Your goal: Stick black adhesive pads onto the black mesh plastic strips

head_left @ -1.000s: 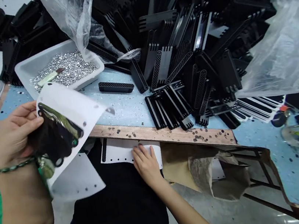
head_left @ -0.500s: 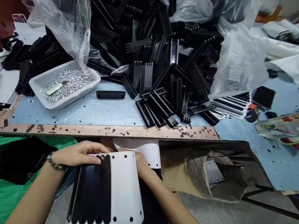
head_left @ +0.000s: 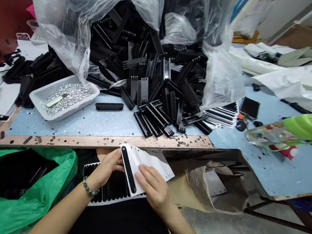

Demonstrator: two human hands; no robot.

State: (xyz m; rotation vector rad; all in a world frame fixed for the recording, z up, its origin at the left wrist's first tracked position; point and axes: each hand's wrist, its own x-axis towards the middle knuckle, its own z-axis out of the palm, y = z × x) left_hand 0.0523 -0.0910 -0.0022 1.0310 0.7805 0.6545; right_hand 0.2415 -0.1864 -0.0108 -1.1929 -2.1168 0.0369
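Observation:
My left hand (head_left: pixel 107 171), with a beaded bracelet at its wrist, is closed at the left edge of a white sheet (head_left: pixel 153 162), its fingertips partly hidden behind it. The sheet is raised and tilted and carries one black strip (head_left: pixel 129 169) with rounded ends along that edge. My right hand (head_left: pixel 154 189) has its fingers on the sheet's front face; its thumb is out of sight. Under both hands, another sheet with several black strips (head_left: pixel 115 188) lies across my lap, partly covered.
Black plastic pieces (head_left: pixel 151 86) are heaped on the blue table under clear plastic bags. A white tray (head_left: pixel 68 112) of small metal parts stands left. Below the edge are a green bag (head_left: pixel 65 176) and a brown paper bag (head_left: pixel 234 199). A bottle (head_left: pixel 271 133) lies right.
The sheet with several black strips has dropped to my lap. A white sheet with a single black strip is now raised between my hands, and my right hand has come to its front.

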